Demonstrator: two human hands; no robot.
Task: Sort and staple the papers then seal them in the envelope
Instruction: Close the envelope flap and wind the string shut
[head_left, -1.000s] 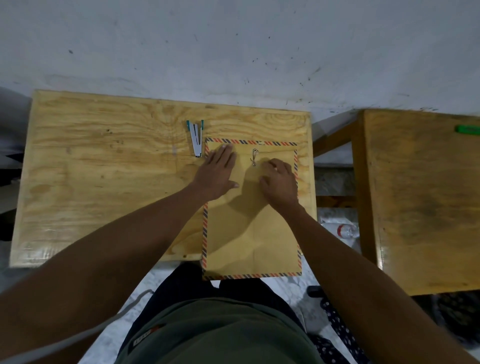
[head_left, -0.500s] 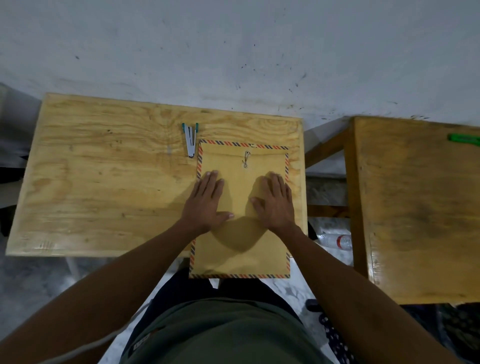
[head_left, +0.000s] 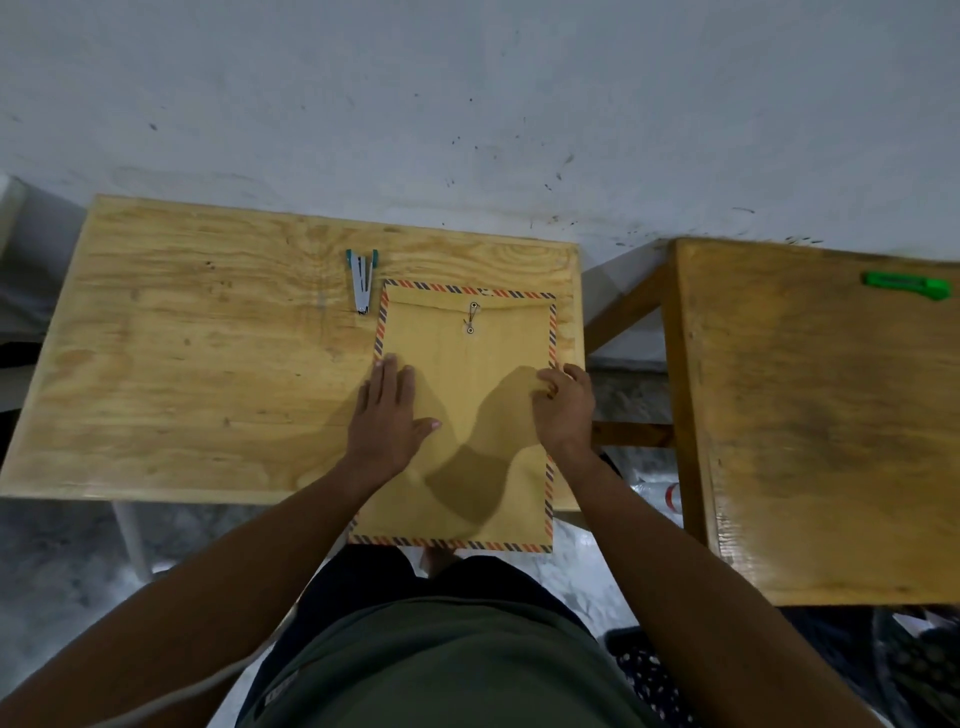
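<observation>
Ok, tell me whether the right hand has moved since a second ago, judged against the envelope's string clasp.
Yes. The right hand has slid down the envelope, away from the string clasp, toward the right border.

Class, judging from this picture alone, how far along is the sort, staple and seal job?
Done: the envelope has its flap down and string clasp fastened; no loose papers show; the stapler lies aside. In hand: left hand flat on it, right hand at its right edge. Left: apparently nothing.

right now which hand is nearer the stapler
Left. The left hand lies flat on the envelope's left edge, just below the stapler. The right hand is at the envelope's right edge, farther away.
</observation>
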